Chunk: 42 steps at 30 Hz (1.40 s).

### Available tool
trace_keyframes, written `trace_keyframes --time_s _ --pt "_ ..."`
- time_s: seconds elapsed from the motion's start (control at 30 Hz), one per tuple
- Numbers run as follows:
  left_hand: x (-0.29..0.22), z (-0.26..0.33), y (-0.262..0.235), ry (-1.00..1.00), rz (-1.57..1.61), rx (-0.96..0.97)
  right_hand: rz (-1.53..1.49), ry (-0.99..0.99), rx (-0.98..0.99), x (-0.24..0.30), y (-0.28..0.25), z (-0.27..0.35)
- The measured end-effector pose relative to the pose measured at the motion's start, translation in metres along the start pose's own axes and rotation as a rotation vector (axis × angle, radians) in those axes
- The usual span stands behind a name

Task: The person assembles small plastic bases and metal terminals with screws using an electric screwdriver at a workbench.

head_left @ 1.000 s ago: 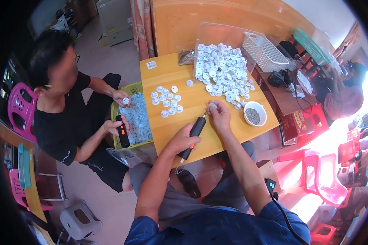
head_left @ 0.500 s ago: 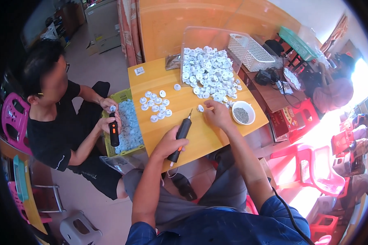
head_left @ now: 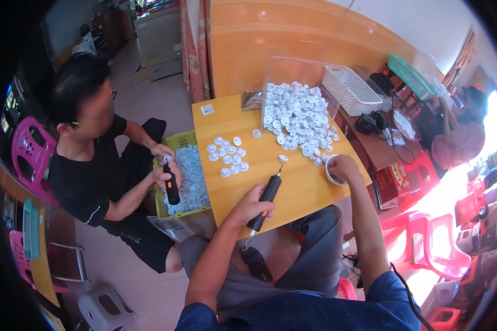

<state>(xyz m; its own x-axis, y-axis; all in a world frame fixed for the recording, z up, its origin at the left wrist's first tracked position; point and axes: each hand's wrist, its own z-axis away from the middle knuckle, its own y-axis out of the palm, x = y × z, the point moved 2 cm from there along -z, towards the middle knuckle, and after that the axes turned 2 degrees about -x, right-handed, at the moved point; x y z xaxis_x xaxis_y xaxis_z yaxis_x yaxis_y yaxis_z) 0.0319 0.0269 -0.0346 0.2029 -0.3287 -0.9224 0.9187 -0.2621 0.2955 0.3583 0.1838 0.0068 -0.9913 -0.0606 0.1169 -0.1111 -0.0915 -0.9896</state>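
Now that my right hand [head_left: 348, 167] has left the white disc [head_left: 283, 158] for the white bowl [head_left: 328, 173], fingertips hidden, grip unclear, the disc lies unheld on the desk [head_left: 303, 193] by the tip of the driver [head_left: 270, 191] gripped in my left hand [head_left: 249, 206]: likely a parts-fetch step.

Dk blue shirt [head_left: 303, 311], short slvs [head_left: 388, 288], gry trousers [head_left: 319, 251], blk cable [head_left: 409, 297], bare hands [head_left: 250, 206] [head_left: 345, 168]

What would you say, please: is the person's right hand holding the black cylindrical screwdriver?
No, the left hand grips the black cylindrical screwdriver, while the right hand reaches into the round white bowl.
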Motion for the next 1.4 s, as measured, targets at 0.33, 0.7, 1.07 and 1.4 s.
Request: trace_keyframes --time_s 0.33,0.7,1.07,1.4 --pt "-0.019 0.008 -0.002 0.014 0.114 0.002 -0.105 0.007 -0.112 -0.008 0.006 0.001" --pt "-0.020 0.012 0.004 0.005 0.083 0.060 -0.498 -0.002 -0.404 -0.014 -0.006 0.023" --pt "-0.016 0.012 0.011 0.037 0.156 0.179 -2.006 0.091 0.322 0.094 0.061 0.058" --pt "-0.018 0.019 0.002 -0.015 0.212 0.156 -2.488 0.220 0.632 0.133 0.081 0.044"
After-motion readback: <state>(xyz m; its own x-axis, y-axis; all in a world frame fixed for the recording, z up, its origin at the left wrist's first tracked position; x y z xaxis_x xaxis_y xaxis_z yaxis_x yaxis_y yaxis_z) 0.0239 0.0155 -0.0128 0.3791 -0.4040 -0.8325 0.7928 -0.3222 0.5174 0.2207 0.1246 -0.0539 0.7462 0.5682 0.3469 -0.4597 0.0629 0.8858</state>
